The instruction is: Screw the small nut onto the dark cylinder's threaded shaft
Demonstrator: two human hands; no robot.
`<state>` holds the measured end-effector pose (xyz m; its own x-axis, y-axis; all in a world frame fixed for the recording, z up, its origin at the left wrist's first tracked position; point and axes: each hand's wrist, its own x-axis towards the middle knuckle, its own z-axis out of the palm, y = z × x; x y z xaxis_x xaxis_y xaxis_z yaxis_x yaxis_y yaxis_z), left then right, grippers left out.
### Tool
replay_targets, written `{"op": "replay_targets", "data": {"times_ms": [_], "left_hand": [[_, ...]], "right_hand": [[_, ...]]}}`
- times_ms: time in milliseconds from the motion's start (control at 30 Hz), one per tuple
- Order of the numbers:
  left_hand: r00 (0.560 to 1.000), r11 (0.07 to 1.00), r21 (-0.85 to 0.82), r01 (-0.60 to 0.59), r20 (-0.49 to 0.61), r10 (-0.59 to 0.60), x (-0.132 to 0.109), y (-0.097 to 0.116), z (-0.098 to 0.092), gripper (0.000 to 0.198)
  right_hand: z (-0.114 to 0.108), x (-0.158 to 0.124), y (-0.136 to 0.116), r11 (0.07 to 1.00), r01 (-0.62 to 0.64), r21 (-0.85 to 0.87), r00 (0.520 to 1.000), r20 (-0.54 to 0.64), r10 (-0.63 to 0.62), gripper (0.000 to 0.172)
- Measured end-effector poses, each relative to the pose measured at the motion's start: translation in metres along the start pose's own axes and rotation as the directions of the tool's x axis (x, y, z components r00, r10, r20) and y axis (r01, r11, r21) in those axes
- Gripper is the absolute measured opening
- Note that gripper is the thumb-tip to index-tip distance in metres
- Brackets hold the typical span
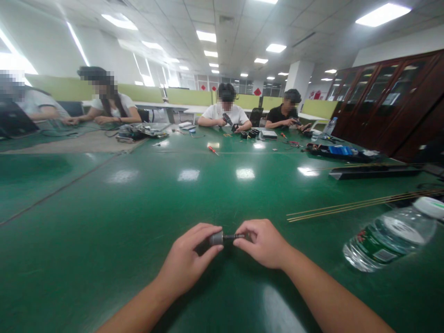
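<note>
In the head view, low in the middle, a small grey metal cylinder with a thin dark shaft lies level between my hands, just above the green table. My left hand is closed around the wide cylinder end, thumb below and fingers above. At the other end, my right hand pinches the ridged tip of the shaft between thumb and fingers. The exact kind of part cannot be made out. My left fingers hide some of the cylinder.
A water bottle lies tilted at the right, near thin brass-coloured rods and a black channel. Farther off are a red screwdriver and a dark tray of parts. Several people sit around the table.
</note>
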<state>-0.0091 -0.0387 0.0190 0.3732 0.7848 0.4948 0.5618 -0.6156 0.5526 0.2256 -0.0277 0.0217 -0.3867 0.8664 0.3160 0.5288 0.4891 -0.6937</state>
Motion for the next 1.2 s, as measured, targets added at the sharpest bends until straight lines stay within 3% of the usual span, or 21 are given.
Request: {"op": "replay_targets", "data": {"times_ms": [1200], "left_hand": [[1.0,1.0,-0.006,0.02,0.016,-0.02,-0.002,-0.009,0.0003,0.028]], "right_hand": [[-0.0027,0.0004,0.0011,1.0,-0.002,0.005,1.0,-0.013,0.002,0.008]]}}
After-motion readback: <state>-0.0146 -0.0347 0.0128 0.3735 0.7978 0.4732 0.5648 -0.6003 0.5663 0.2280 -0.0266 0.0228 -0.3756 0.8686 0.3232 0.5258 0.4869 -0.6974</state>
